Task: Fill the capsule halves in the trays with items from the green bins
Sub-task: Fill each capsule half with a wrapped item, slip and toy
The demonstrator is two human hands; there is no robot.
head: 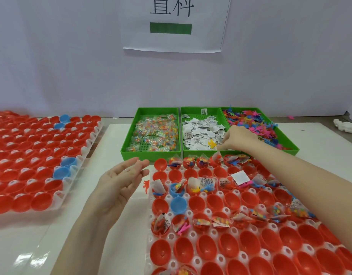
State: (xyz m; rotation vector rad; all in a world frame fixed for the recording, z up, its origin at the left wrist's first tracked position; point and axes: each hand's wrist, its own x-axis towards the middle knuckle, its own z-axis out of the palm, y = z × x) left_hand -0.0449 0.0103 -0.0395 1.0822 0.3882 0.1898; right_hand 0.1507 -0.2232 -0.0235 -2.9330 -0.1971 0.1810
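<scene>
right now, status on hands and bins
Left hand open, empty, beside the tray. Right hand pinching in middle bin. Nothing in the way.

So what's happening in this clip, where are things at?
A person is filling red plastic capsule halves in the near white tray from three green plastic bins. The right hand reaches into the middle green bin of white paper packets, fingers pinched at its near edge; what it grips is unclear. The left hand hovers open beside the tray, holding nothing. Some halves hold packets and toy figures; many are empty. A second tray of empty halves sits to the left.
</scene>
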